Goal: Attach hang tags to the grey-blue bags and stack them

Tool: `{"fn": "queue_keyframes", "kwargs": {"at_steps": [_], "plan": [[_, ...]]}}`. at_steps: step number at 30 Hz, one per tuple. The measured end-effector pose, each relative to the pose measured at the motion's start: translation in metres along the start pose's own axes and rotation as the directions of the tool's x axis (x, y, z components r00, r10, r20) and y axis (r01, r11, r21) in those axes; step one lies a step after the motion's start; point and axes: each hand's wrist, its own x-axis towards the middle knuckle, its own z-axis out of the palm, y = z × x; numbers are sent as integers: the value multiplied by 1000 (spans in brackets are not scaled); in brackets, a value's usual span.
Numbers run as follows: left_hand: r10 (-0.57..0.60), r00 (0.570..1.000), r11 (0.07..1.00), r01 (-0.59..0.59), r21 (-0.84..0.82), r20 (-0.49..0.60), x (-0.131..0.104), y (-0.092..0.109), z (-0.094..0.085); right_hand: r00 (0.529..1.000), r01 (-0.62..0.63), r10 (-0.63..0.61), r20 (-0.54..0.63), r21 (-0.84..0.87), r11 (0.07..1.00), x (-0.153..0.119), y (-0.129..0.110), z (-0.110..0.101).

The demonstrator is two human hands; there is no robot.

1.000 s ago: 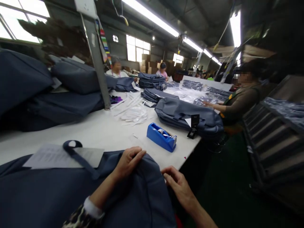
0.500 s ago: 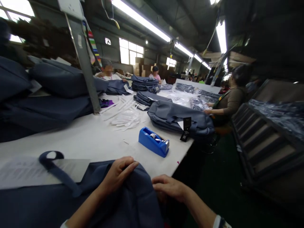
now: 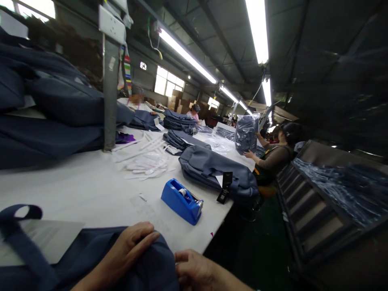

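Note:
A dark blue bag [image 3: 91, 246] lies across the near edge of the table, its strap looped up at the left over a white printed sheet [image 3: 45, 238]. My left hand [image 3: 131, 246] rests on top of the bag's right end, fingers together and closed on its fabric. At the bag's right side edge is my right hand [image 3: 194, 268], its fingers curled in a pinch; what lies between the fingertips is too small to make out. Beyond both hands, a blue tape dispenser [image 3: 182, 200] stands on the white table.
Folded blue bags [image 3: 216, 167] with black tags lie at the table's right edge. A metal post [image 3: 109, 93] rises beside piled bags [image 3: 60, 101] at left. A person [image 3: 273, 153] at right holds a plastic-wrapped bag [image 3: 246, 133]. A large cart [image 3: 330, 202] stands at far right.
The view has tilted up and turned right. My right hand's fingers have curled more at the bag's edge. The person at right has lifted a wrapped bag upright.

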Motion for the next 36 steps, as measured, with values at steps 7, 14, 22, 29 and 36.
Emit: {"fn": "queue_keyframes", "kwargs": {"at_steps": [7, 14, 22, 29, 36], "plan": [[-18, 999, 1000, 19, -25, 28, 2, 0, 1, 985, 170, -172, -33, -51, 984, 6, 19, -20], [-40, 999, 997, 42, -67, 37, 2, 4, -2, 983, 174, -151, 104, -259, 950, -27, 2, -17], [-20, 1000, 997, 19, -74, -2, 3, -2, 8, 980, 197, -168, 104, -459, 866, -14, 5, -7], [-30, 999, 997, 29, -70, -17, 3, -3, 8, 966, 259, -239, 98, -331, 907, -12, 3, -14], [-61, 998, 993, 60, -98, -2, 5, -3, 7, 942, 329, -316, 116, -110, 938, 2, 4, -14]]}}
